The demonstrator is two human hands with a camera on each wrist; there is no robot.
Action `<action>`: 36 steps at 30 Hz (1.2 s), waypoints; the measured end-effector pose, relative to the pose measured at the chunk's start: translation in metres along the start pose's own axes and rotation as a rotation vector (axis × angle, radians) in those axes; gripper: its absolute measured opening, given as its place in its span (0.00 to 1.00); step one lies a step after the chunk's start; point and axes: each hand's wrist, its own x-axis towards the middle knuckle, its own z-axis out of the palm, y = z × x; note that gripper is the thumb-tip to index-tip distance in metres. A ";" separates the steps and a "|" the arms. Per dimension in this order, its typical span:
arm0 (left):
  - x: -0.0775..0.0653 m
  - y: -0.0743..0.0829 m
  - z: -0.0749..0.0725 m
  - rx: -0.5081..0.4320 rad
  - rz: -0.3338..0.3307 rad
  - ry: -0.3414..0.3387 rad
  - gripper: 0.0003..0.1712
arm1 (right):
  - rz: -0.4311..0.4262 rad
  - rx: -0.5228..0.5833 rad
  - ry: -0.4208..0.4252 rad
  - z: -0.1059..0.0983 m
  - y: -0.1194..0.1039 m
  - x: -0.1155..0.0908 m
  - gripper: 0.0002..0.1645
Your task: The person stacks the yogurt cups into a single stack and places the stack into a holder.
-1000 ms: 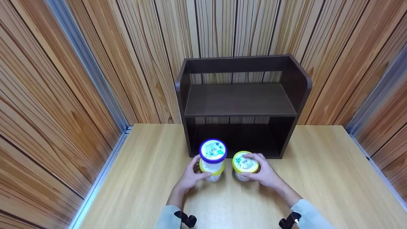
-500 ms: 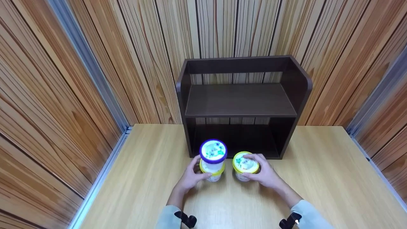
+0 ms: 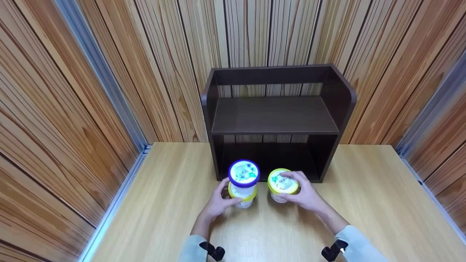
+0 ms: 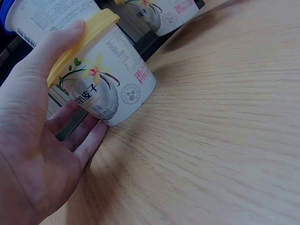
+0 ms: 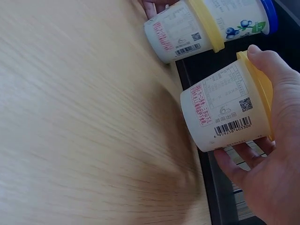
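Note:
Two white yogurt cups stand stacked on the left: a yellow-lidded cup [image 4: 115,77] below, with a blue-lidded cup [image 3: 244,174] on top of it. My left hand [image 3: 217,203] grips the lower cup from its left side, thumb over the yellow rim. To the right, my right hand [image 3: 306,193] holds a second yellow-lidded yogurt cup [image 5: 220,103] by its lid and side. That cup tilts slightly and shows close over the table, its shadow [image 5: 176,126] falling beside it in the right wrist view. Vanilla flower prints mark the yellow-lidded cups.
Right behind the cups stands a dark brown two-level shelf [image 3: 276,114], its lower opening facing me. The light wood table [image 3: 174,171] runs out to both sides. Wood-patterned walls [image 3: 174,72] enclose the back and sides.
My right hand has raised its yellow-lidded yogurt cup a little and moved it slightly away from me. My left hand and the stacked cups have stayed in place.

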 end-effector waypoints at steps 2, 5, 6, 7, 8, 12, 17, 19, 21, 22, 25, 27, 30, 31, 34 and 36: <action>0.000 -0.002 -0.001 -0.002 0.030 -0.009 0.50 | -0.014 -0.009 0.001 -0.001 -0.002 0.001 0.40; 0.003 -0.012 -0.004 0.001 0.080 -0.013 0.50 | -0.045 -0.016 0.014 -0.003 -0.007 0.003 0.39; 0.003 -0.012 -0.004 0.003 0.085 -0.015 0.50 | -0.056 -0.022 0.018 -0.004 -0.008 0.004 0.39; 0.003 -0.012 -0.004 0.006 0.083 -0.015 0.51 | -0.067 -0.023 0.024 -0.005 -0.010 0.005 0.39; 0.003 -0.010 -0.004 0.007 0.066 -0.010 0.50 | -0.077 -0.024 0.029 -0.006 -0.012 0.006 0.39; 0.002 -0.003 -0.001 0.017 0.010 -0.006 0.51 | -0.101 -0.049 0.046 -0.011 -0.021 0.010 0.39; 0.001 -0.002 -0.001 0.013 -0.004 -0.002 0.51 | -0.098 -0.080 0.046 -0.017 -0.032 0.015 0.40; 0.000 0.000 0.000 0.003 -0.004 0.000 0.50 | -0.091 -0.084 0.042 -0.020 -0.036 0.016 0.40; 0.000 0.001 0.001 0.004 -0.006 0.004 0.50 | -0.091 -0.085 0.040 -0.021 -0.038 0.016 0.40; 0.000 0.001 0.001 0.006 -0.006 0.006 0.50 | -0.094 -0.082 0.042 -0.022 -0.040 0.017 0.40; 0.000 0.001 0.001 0.010 -0.010 0.010 0.50 | -0.105 -0.072 0.043 -0.023 -0.043 0.017 0.38; 0.000 0.000 0.001 0.009 -0.008 0.011 0.50 | -0.112 -0.069 0.045 -0.024 -0.046 0.018 0.37; 0.000 0.000 0.001 0.012 -0.006 0.011 0.50 | -0.117 -0.065 0.042 -0.025 -0.049 0.019 0.36; 0.000 0.000 0.001 0.012 -0.005 0.010 0.50 | -0.119 -0.064 0.042 -0.025 -0.051 0.020 0.36; 0.000 -0.001 0.000 0.015 -0.002 0.008 0.50 | -0.132 -0.058 0.049 -0.026 -0.056 0.022 0.35; 0.000 -0.001 0.000 0.015 -0.002 0.008 0.51 | -0.146 -0.057 0.061 -0.027 -0.059 0.023 0.35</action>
